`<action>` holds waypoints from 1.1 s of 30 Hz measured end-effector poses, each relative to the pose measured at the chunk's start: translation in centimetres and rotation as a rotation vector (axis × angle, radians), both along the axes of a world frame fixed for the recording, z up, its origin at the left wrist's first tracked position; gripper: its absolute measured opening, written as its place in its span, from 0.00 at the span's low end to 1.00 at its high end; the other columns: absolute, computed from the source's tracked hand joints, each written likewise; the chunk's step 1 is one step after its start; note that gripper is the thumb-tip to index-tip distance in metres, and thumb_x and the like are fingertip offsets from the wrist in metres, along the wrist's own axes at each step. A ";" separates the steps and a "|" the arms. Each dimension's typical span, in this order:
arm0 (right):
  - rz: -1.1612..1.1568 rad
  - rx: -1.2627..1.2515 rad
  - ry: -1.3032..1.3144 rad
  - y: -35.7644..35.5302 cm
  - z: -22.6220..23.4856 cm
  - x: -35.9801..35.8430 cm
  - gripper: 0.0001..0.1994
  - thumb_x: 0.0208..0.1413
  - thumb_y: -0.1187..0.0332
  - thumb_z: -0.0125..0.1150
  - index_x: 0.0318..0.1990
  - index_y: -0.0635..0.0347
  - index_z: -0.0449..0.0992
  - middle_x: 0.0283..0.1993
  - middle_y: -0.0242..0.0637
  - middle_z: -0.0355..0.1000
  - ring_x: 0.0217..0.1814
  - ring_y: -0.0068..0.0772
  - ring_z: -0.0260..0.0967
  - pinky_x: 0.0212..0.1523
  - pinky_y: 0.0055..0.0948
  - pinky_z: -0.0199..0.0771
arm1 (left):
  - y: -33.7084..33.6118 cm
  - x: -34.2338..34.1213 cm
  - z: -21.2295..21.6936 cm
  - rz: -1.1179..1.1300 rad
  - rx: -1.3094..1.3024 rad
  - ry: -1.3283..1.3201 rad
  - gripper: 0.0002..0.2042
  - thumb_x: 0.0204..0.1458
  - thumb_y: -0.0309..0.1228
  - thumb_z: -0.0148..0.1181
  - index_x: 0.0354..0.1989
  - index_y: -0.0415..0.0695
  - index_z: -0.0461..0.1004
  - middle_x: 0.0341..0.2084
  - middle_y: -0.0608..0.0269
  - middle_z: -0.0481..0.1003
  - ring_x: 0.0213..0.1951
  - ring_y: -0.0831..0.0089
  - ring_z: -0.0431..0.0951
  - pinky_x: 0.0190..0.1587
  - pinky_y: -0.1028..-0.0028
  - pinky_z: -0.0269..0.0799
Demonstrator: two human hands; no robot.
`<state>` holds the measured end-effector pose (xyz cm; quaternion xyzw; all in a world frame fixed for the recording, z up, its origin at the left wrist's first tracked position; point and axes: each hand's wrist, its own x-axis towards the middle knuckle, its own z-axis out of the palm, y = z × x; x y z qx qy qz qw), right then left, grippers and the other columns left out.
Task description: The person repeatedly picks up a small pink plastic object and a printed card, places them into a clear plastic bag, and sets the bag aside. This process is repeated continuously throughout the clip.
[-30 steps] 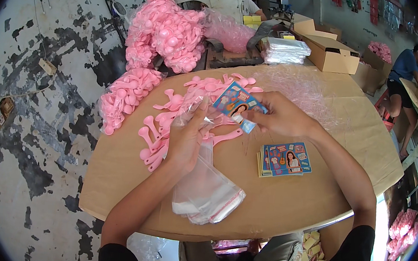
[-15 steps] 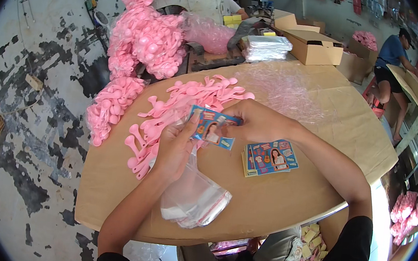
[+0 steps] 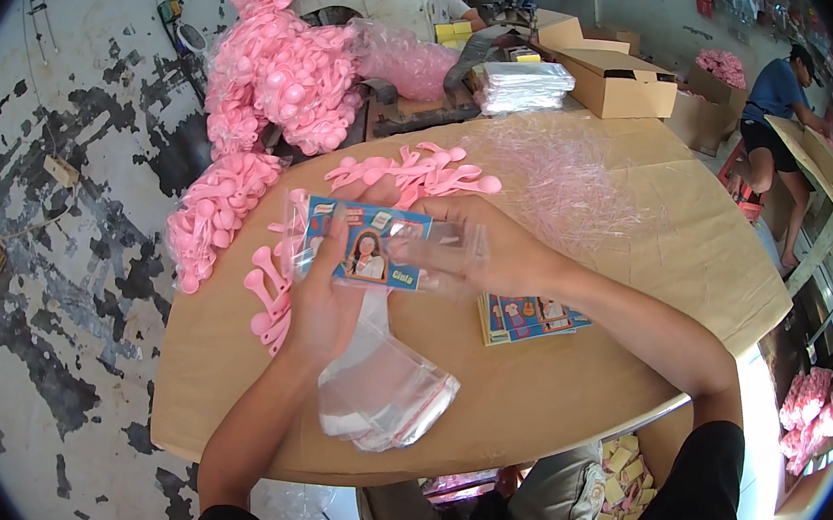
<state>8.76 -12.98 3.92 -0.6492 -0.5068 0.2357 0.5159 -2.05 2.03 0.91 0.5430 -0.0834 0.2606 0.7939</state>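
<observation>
A blue printed card (image 3: 369, 265) with a picture of a person lies inside a small clear plastic bag (image 3: 477, 256). My left hand (image 3: 321, 296) pinches the bag and card at their left end, thumb on top. At the bag's right end, the thumb of my right hand (image 3: 455, 224) reaches over the card's edge and seems to be inside the bag's mouth; its other fingers are mostly hidden behind. Below my left hand lies a stack of clear plastic bags (image 3: 389, 388). Partly under my right forearm sits a stack of similar cards (image 3: 531, 319).
Pink plastic spoons (image 3: 405, 171) lie heaped beyond my hands. Pink-filled bags (image 3: 294, 78) pile up at the far left. Clear shreds of film (image 3: 565, 174), a bundle of clear packets (image 3: 524, 85) and a cardboard box (image 3: 619, 84) stand farther back. A person (image 3: 781, 115) sits at far right.
The card, seen tilted between both hands before, now lies flat within a clear bag. Both hands have shifted a little left and spread apart along it.
</observation>
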 end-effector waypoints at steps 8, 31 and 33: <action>0.067 0.063 0.098 2.5 -0.9 0.3 0.16 0.64 0.56 0.54 0.49 0.57 0.76 0.36 0.29 0.73 0.32 0.15 0.67 0.29 0.20 0.69 | 1.3 -1.0 -1.4 0.092 0.201 -0.067 0.22 0.55 0.24 0.58 0.59 0.40 0.62 0.51 0.62 0.71 0.54 0.72 0.70 0.60 0.69 0.64; -0.016 -0.166 -0.551 1.9 1.3 8.4 0.13 0.59 0.60 0.58 0.43 0.58 0.78 0.26 0.34 0.72 0.28 0.26 0.67 0.32 0.31 0.68 | 6.3 0.7 -0.5 0.106 0.026 -0.110 0.24 0.56 0.23 0.57 0.61 0.40 0.60 0.56 0.55 0.68 0.61 0.63 0.67 0.64 0.60 0.60; 0.017 -0.111 -0.426 0.9 3.1 8.3 0.13 0.60 0.60 0.58 0.44 0.59 0.78 0.26 0.31 0.70 0.26 0.22 0.64 0.30 0.27 0.65 | 6.8 0.7 -0.5 0.161 -0.023 -0.097 0.24 0.56 0.21 0.57 0.61 0.40 0.61 0.57 0.53 0.68 0.60 0.64 0.68 0.63 0.64 0.63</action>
